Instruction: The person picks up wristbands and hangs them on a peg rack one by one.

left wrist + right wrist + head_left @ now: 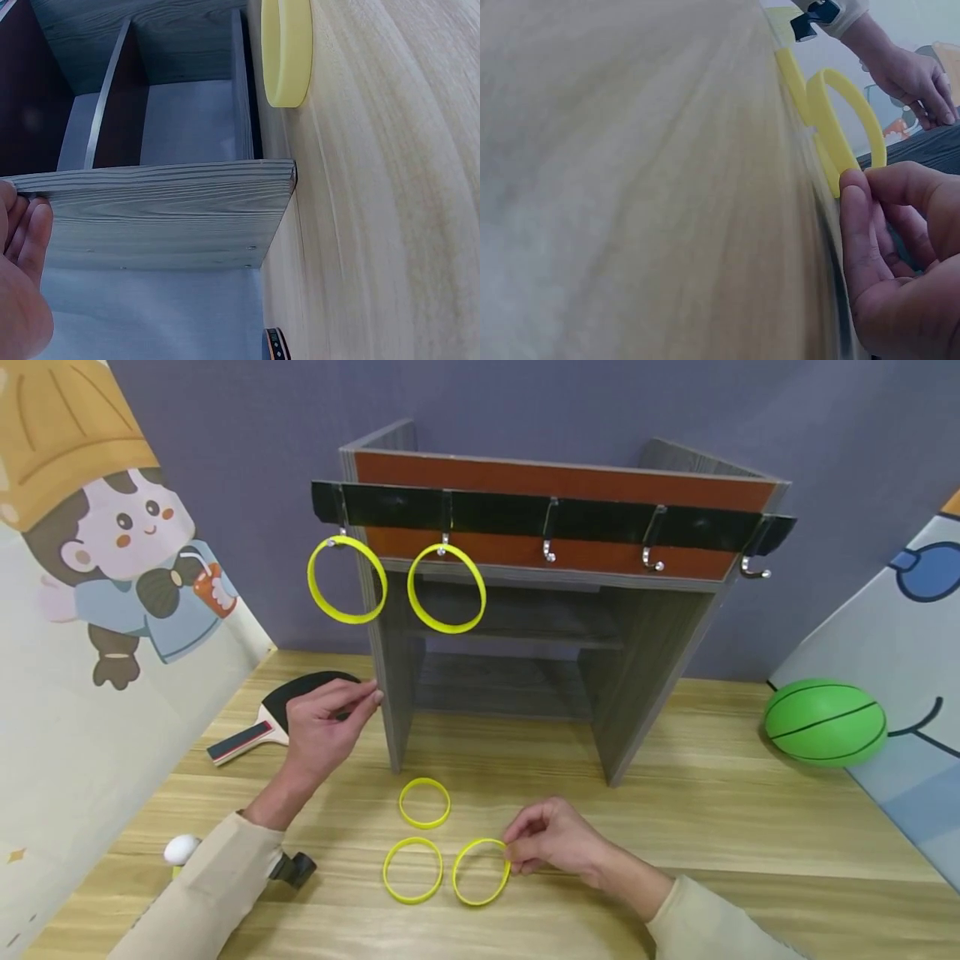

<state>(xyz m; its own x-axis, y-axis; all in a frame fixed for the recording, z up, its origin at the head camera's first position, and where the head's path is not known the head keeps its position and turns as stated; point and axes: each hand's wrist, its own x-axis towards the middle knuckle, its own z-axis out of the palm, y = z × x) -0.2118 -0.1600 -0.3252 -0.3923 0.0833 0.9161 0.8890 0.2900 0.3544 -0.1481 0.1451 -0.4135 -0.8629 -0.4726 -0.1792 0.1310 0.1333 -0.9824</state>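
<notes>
My right hand (555, 847) pinches a yellow ring (480, 872) at its right side between thumb and fingers; in the right wrist view that ring (844, 120) is tilted up. Two more yellow rings lie beside it on the wooden table: a lower ring (412, 870) and a farther ring (424, 803). My left hand (326, 722) grips the front edge of the grey shelf's left side panel (390, 718) with its fingertips. Above, a yellow ring (347, 579) hangs on the far-left hook, and another ring (447, 588) hangs on the hook beside it.
A black rail (495, 514) across the shelf's top carries three bare hooks, including a right-end hook (753, 568). A table-tennis paddle (277, 714) lies behind my left hand. The white ball (182, 849) is near my left sleeve, and a green ball (825, 722) stands far right.
</notes>
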